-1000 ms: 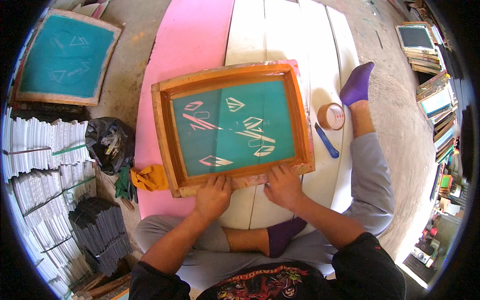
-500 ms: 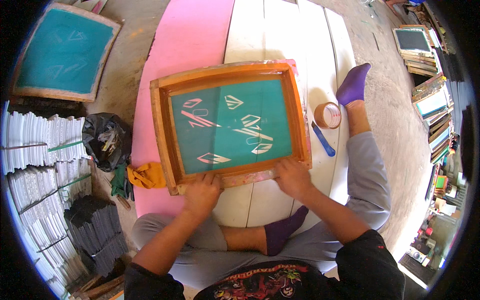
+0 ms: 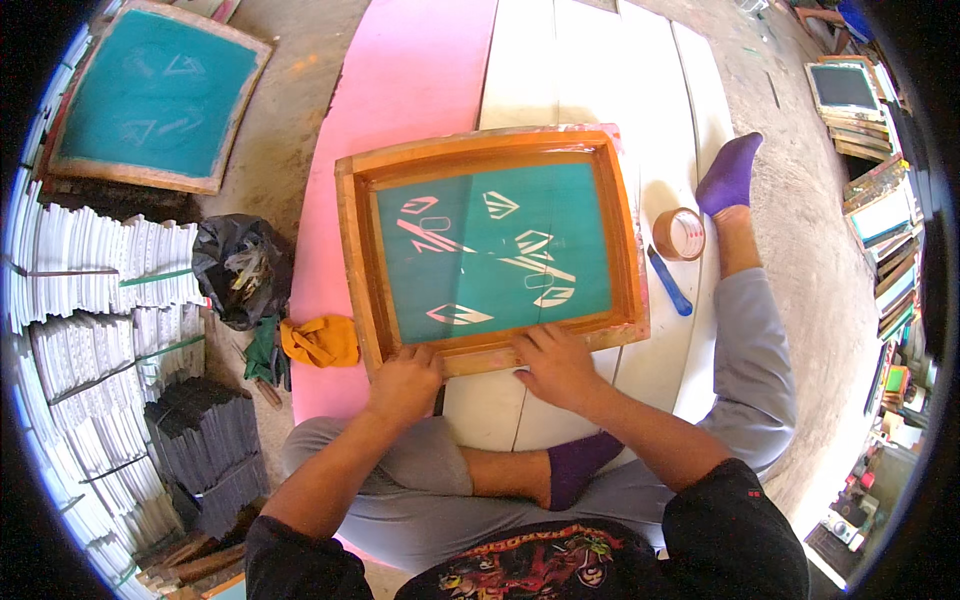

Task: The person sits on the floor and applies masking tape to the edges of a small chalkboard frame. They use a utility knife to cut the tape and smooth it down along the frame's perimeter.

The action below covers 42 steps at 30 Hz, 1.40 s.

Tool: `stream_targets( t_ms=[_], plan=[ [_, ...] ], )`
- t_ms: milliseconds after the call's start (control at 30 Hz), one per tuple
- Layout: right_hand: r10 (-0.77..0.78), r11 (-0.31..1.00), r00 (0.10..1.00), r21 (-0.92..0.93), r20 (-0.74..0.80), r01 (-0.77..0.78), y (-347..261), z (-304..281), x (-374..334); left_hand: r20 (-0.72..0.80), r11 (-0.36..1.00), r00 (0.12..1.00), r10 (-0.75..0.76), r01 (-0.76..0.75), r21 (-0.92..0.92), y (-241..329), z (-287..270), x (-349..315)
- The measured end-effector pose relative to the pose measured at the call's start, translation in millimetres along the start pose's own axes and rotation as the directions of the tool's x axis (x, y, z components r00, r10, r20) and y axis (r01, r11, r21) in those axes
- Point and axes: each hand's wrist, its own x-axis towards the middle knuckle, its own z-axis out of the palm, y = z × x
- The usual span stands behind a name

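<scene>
A wooden screen-printing frame (image 3: 625,240) with teal mesh and pale angular designs lies on the board in front of me, slightly turned. My left hand (image 3: 408,385) is closed over its near rail by the left corner, fingers curled over the wood. Around the middle of that same rail, my right hand (image 3: 560,368) has its fingers over the top and its thumb on the outer side. Right of the frame stand a roll of brown tape (image 3: 679,235) and a blue-handled cutter (image 3: 670,283). An orange cloth (image 3: 320,341) touches the left side.
The board (image 3: 400,70) is pink at left, white at right. Another teal screen (image 3: 160,95) rests at the far left, above stacked white bundles (image 3: 95,250). A black plastic bag (image 3: 243,270) and dark bundles (image 3: 208,450) lie nearby. Several frames (image 3: 850,110) line the right side.
My right hand has moved left along the near rail, from the right corner toward the middle. My left hand stays at the left corner. The whole view has shifted slightly.
</scene>
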Motion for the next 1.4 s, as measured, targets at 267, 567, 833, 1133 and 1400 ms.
stream_targets(
  t_ms=[267, 567, 833, 1133, 1400],
  plan=[
    [0.012, 0.97, 0.991, 0.241, -0.131, 0.02, -5.6, 26.3, 3.4, 0.086, 0.996, 0.993, -0.086, 0.084, 0.019, 6.1, -0.5, 0.5],
    [0.042, 0.98, 0.997, 0.197, -0.064, -0.029, 3.8, 15.8, 5.0, 0.073, 0.99, 0.988, -0.136, 0.135, 0.028, -6.5, -5.1, -7.3],
    [0.082, 0.994, 0.953, -0.042, -0.292, -0.099, 79.8, -41.0, -28.7, 0.123, 0.984, 0.977, -0.173, 0.178, -0.03, -9.2, 3.7, -5.9],
    [0.667, 0.705, 0.684, -0.046, -0.295, -0.708, 208.3, -87.6, -15.7, -0.212, 0.969, 0.969, -0.124, 0.072, -0.237, 13.4, -32.8, -5.9],
    [0.206, 0.843, 0.755, 0.505, -0.622, 0.186, 97.2, -127.5, -65.8, 0.016, 0.247, 0.928, -0.373, 0.116, -0.962, 97.1, -68.4, 16.4]
  ],
)
